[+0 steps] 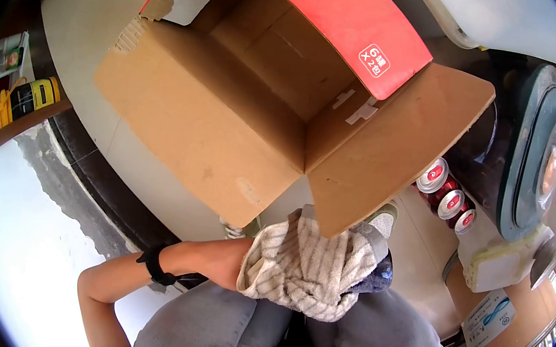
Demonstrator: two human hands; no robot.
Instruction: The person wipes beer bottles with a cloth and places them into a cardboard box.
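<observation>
My left hand reaches in from the lower left with a dark watch [156,264] on the wrist. From the wrist on it is covered by a crumpled cloth [312,266] with beige and grey stripes, so its fingers are hidden. At the cloth's right end shows a dark blue, shiny piece [379,274] whose kind I cannot make out. The cloth lies just above my knees, close under the flaps of an open cardboard box [210,111]. Brown cardboard and a red printed flap show on the box, and its visible inside holds nothing. No part of my right hand appears.
Several red drink cans [449,203] stand right of the box's flap. Beyond them are a dark container with a grey-blue lid [534,155] and a brown round container [514,324]. A white surface [24,234] and a shelf edge [19,123] border the left.
</observation>
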